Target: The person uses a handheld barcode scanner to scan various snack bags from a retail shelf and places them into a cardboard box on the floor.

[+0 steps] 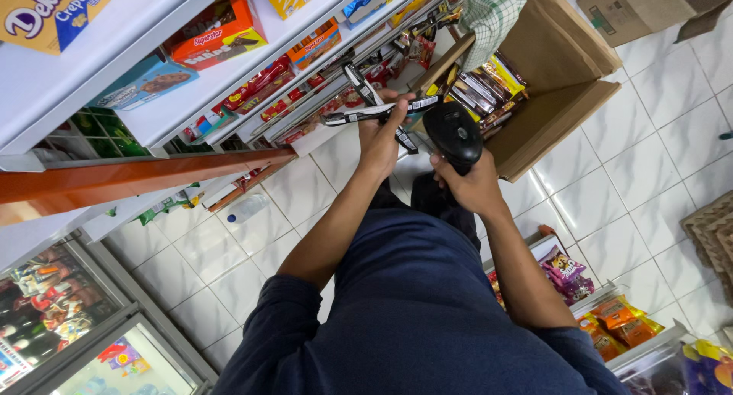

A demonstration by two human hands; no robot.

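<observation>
My left hand (379,139) grips a few long, thin black-and-white snack bars (365,111) that fan out in front of the shelf. My right hand (472,183) holds a black handheld barcode scanner (453,134), its head pointing up toward the bars and sitting just right of them. Directly beyond both hands stands an open cardboard box (561,63) packed with several dark and yellow wrapped bars (485,86). A green checked cloth (492,9) hangs over the box's far edge.
White shelves (229,74) on the left carry boxed biscuits and small red packets. A plastic bottle (246,209) lies on the white tiled floor. A glass-door cooler (69,319) is at bottom left, snack racks (611,319) at bottom right, another carton (634,9) at top right.
</observation>
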